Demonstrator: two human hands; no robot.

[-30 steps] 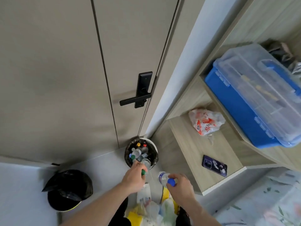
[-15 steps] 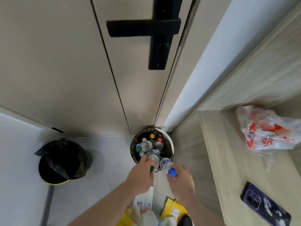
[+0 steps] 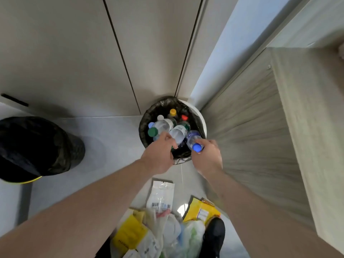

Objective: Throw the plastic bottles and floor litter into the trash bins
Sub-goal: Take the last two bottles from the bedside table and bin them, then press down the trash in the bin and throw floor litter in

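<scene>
Your left hand (image 3: pixel 158 155) grips a clear bottle (image 3: pixel 177 134), your right hand (image 3: pixel 207 157) a blue-capped bottle (image 3: pixel 193 139), both over the white bin (image 3: pixel 202 121) already stuffed with bottles just past your fingers. Black bin (image 3: pixel 37 148) sits way off left, litter (image 3: pixel 162 220) behind your wrists.

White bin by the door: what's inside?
The white bin has a black liner and holds plastic bottles: a green cap, a yellow cap and a red cap show. The bottles hide the bottom.
</scene>
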